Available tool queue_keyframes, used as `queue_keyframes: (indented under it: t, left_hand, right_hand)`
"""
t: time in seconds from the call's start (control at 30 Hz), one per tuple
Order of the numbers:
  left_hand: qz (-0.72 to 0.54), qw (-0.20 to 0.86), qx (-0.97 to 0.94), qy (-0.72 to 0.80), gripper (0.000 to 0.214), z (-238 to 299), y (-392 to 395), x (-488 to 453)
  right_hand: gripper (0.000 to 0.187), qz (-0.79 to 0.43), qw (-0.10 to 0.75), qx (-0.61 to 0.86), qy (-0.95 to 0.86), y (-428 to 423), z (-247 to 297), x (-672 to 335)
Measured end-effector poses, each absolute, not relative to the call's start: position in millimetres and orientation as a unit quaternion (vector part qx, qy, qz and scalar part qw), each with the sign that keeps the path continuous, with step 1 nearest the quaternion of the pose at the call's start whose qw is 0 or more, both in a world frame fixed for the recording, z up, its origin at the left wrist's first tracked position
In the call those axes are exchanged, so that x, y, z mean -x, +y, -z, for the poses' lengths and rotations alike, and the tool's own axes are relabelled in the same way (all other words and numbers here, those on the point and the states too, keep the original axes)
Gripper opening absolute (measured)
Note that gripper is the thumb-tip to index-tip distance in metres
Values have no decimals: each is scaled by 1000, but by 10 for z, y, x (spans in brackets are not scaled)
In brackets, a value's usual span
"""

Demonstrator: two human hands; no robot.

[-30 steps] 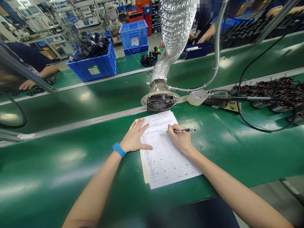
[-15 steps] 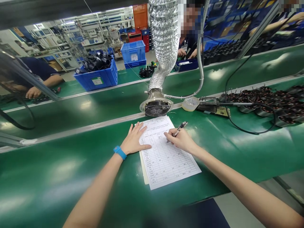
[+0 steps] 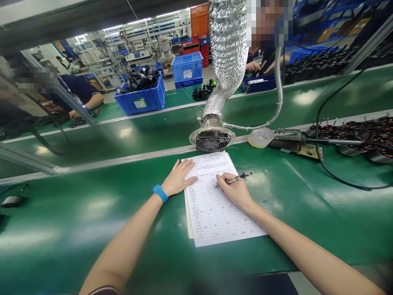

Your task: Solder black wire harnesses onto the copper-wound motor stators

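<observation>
Pen pinched snugly in right-hand fingers, left-hand fingers splayed flat on printed form right under them. Bit risky: sheet could skid on slick green bench mat if that pressure eases, tbh.

- My left hand, blue wristband at the wrist, lies flat on a printed tabular form on a green conveyor belt
- My right hand grips a ballpoint pen, tip apparently on the sheet
- A fan-fronted extraction duct stands just beyond the form
</observation>
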State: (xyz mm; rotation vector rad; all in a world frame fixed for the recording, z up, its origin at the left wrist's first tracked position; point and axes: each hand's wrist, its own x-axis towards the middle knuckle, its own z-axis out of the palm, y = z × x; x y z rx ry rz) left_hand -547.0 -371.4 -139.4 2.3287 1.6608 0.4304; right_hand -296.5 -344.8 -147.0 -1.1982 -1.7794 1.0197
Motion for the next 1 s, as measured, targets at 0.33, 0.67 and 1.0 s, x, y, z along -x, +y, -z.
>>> queue_keyframes:
  t: [0.33,0.67,1.0]
  left_hand:
    - [-145,110,-800,572,73,1419,-3702,5455]
    - [-142,104,-802,571,70,1431,-3712,5453]
    - [-121,92,-805,574,66,1424,-3710,5446]
  right_hand:
    - [45,-386,374,456,-709,-3463,1468,2954]
    - [47,-391,391,435,-711,-3471,1466,2970]
    - [43,-412,393,441,-694,-3421,1449,2969]
